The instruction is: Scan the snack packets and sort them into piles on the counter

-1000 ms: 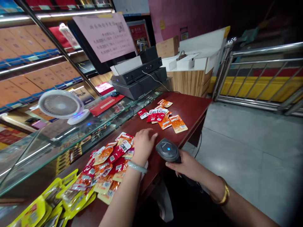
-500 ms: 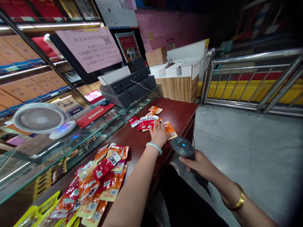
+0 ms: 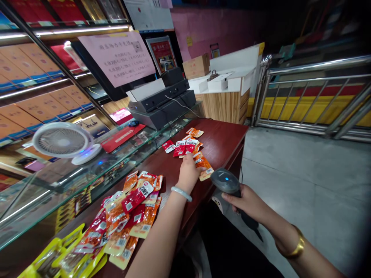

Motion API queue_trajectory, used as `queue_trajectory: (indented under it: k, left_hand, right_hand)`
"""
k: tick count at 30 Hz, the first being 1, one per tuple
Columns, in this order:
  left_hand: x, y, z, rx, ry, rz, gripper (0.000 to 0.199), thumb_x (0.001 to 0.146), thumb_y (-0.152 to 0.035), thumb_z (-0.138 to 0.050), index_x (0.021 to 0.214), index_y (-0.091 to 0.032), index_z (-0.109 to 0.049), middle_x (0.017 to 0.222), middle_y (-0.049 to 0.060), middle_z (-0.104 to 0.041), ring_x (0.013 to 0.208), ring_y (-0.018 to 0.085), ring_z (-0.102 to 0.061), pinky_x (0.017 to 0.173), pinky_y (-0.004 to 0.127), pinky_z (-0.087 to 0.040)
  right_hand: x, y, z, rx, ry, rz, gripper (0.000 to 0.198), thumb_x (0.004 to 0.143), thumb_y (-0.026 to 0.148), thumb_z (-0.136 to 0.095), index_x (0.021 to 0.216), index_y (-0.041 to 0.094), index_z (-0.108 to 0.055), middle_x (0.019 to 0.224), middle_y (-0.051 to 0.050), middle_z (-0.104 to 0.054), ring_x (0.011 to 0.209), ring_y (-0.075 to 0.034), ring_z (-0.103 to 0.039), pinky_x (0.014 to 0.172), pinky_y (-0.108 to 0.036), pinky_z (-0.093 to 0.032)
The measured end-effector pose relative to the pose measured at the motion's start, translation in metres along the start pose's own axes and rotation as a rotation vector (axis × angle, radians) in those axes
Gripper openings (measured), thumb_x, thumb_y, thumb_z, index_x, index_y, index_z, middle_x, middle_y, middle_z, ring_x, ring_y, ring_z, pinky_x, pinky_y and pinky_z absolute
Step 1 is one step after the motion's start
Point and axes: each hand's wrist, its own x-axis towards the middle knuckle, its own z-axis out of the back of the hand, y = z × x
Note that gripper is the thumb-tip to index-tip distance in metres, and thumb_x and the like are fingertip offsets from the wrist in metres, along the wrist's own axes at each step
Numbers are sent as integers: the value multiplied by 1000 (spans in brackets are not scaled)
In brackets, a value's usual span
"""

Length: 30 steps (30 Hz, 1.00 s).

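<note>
Our two hands are apart. Our right hand (image 3: 251,201) is wrapped around the grip of a handheld barcode scanner (image 3: 226,180), whose head, lit by a small blue light, points leftward near our left hand (image 3: 189,173). We wear a gold bangle (image 3: 298,244) on the right wrist and a pale bracelet (image 3: 181,194) on the left.

Our left hand reaches over the reddish-brown desk (image 3: 222,137), its thumb at the near edge of an orange snack pouch (image 3: 205,165); we cannot tell whether the fingers grip it. That pouch lies between our left hand and the scanner. Just beyond the left fingertips, red-and-white snack packets (image 3: 191,146) overlap more orange ones.

Beside our left forearm lies a heaped pile of red and orange snack packets (image 3: 136,199), touching some yellow-edged packets (image 3: 72,256) farther left. Beyond the pile, to the left of our left hand, a white fan (image 3: 62,141) stands on the glass counter (image 3: 121,150). Well beyond our right hand is a metal railing (image 3: 315,71).
</note>
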Motion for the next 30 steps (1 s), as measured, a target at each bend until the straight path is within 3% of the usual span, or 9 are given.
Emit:
queue_trajectory:
  k: [8, 14, 20, 23, 26, 28, 30]
  left_hand:
    - [-33, 42, 35, -164, -209, 79, 54, 69, -22, -81, 113, -17, -50, 110, 10, -62, 101, 24, -62, 89, 39, -50]
    - [-54, 71, 56, -159, -294, 146, 50, 71, -15, -75, 114, -15, -50, 109, 11, -63, 103, 24, -63, 90, 37, -51]
    - [-78, 119, 112, 14, -324, 291, 59, 71, -32, -79, 121, -14, -53, 116, 13, -63, 109, 26, -61, 96, 38, -48]
    - [-92, 161, 150, 172, -261, 451, 61, 73, -39, -75, 125, -14, -55, 116, 13, -64, 110, 27, -61, 94, 38, -49]
    - [-105, 200, 176, 344, -127, 511, 62, 73, -42, -72, 127, -14, -58, 112, 13, -65, 109, 29, -61, 96, 38, -48]
    - [-111, 215, 183, 435, -41, 538, 65, 72, -45, -72, 129, -17, -59, 116, 15, -64, 113, 32, -59, 96, 40, -47]
    - [-111, 216, 185, 534, -36, 553, 68, 71, -50, -71, 133, -23, -58, 131, 16, -57, 123, 37, -54, 99, 46, -45]
  right_hand:
    - [5, 12, -28, 21, 103, 42, 34, 84, 50, -66, 95, 19, -57, 49, 5, -58, 42, -14, -56, 45, -24, -43]
    - [7, 35, -59, 1, 212, 82, 28, 83, 45, -66, 89, 19, -59, 48, 5, -56, 42, -13, -54, 45, -23, -43]
    - [17, 51, -97, 57, 329, 161, 24, 82, 38, -69, 93, 19, -61, 52, 6, -55, 42, -11, -52, 43, -21, -43]
    - [25, 58, -115, 112, 424, 158, 28, 80, 36, -72, 99, 19, -61, 55, 7, -56, 42, -11, -53, 42, -21, -44]
    - [35, 62, -132, 152, 488, 146, 31, 80, 39, -72, 99, 17, -61, 51, 7, -55, 41, -11, -52, 40, -20, -42]
    - [41, 64, -140, 160, 521, 145, 29, 81, 39, -71, 98, 16, -62, 51, 6, -55, 41, -11, -53, 40, -20, -41]
    - [46, 66, -144, 151, 532, 153, 28, 81, 38, -71, 98, 16, -63, 52, 6, -57, 43, -12, -55, 41, -20, -42]
